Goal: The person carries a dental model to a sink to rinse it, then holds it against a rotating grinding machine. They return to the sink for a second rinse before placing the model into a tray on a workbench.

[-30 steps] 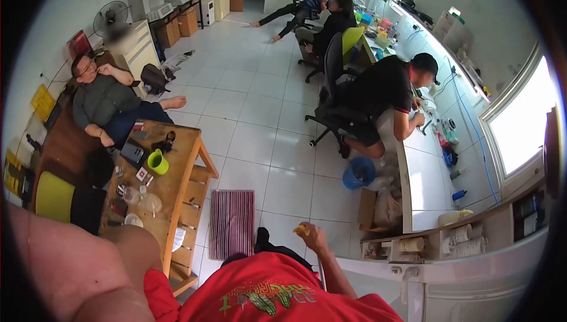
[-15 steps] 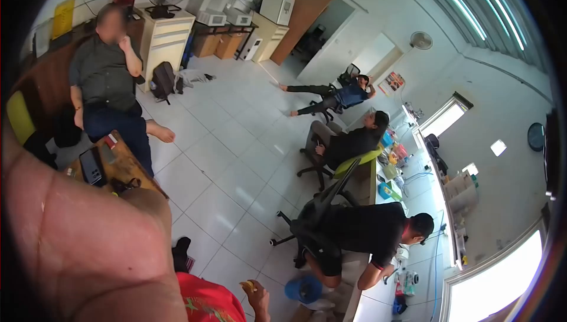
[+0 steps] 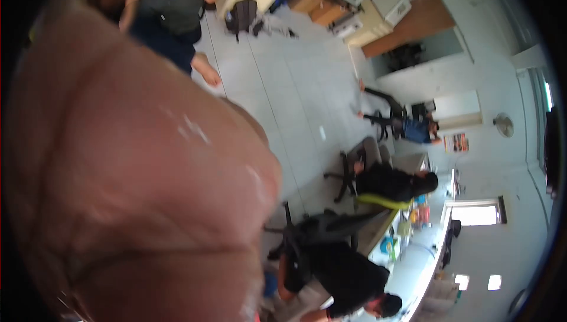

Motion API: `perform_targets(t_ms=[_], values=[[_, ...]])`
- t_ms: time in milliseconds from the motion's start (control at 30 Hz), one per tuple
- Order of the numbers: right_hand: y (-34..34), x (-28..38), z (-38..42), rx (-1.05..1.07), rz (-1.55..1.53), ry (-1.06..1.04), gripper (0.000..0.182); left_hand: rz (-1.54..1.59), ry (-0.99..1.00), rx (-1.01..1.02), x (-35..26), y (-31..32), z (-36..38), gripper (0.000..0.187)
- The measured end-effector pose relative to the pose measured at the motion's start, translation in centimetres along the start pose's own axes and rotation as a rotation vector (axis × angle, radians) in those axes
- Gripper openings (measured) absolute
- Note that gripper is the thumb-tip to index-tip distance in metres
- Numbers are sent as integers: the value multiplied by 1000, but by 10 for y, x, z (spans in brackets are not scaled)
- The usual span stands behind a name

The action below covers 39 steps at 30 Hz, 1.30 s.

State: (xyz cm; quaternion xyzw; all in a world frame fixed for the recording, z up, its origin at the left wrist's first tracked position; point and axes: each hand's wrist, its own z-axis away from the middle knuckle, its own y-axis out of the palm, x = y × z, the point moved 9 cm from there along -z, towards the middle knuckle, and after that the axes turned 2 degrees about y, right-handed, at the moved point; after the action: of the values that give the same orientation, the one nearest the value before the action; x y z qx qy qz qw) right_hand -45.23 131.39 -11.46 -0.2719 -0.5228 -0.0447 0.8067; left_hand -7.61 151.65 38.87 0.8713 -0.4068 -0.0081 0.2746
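A large, blurred palm covers the left half of the head view, very close to the lens. From its place at the left I take it for my left hand, though the side is not certain. Its fingers are out of sight or hidden, so whether it is open or closed, or holds anything, does not show. My right hand is not seen as a separate hand. The room appears turned sideways.
A person in a dark shirt sits at the top left, near a grey backpack. Others sit along a cluttered counter, including a person in black leaning forward. An office chair stands behind that person.
The view has rotated and shifted, and the palm now fills more of it. The low wooden table with the phone and most of the person in red have gone out of sight.
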Motion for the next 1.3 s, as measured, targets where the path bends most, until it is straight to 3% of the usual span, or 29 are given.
perform_targets(t_ms=[33,67,200,233,400,467,533,600,700,767,800,867,967,1033,1100,1133,1233,1300], values=[[2,-20,-11,-311,250,637,65,-11,-10,-24,6,6,16,56],[0,-18,-11,-322,241,689,65,-9,-29,-38,11,10,22,55],[-71,-9,-61,-648,45,441,43,3,-36,-63,50,40,59,52],[-86,28,-71,-650,121,417,41,16,-32,-54,62,46,67,51],[-177,-10,-126,-635,174,419,37,58,-23,-69,137,100,96,46],[-216,-3,-154,-665,259,292,34,97,-18,-73,169,125,110,44],[-253,-15,-178,-656,208,296,34,149,-19,-86,199,148,131,43],[-286,-10,-193,-632,379,328,34,166,-41,-121,229,171,154,41],[-325,-18,-220,-626,174,305,37,172,-51,-167,264,192,185,39],[-347,24,-243,-605,160,171,36,167,-49,-196,283,202,204,37],[-350,6,-257,-499,-121,265,32,158,-49,-210,293,206,214,37],[-366,22,-287,-468,-272,280,31,162,-13,-204,318,211,228,36],[-396,50,-333,-456,-431,197,31,126,60,-211,353,212,262,34],[-425,76,-358,-457,-379,135,29,91,70,-168,382,207,296,33],[-450,96,-391,-447,-376,59,29,80,-518,528,458,231,381,35],[-461,101,-410,-442,-435,40,30,50,-677,721,485,229,423,38],[-505,135,-461,-502,-310,71,30,-76,-1372,813,549,169,553,25],[-523,169,-494,-510,-329,72,29,-181,-1554,1066,566,129,605,23]])
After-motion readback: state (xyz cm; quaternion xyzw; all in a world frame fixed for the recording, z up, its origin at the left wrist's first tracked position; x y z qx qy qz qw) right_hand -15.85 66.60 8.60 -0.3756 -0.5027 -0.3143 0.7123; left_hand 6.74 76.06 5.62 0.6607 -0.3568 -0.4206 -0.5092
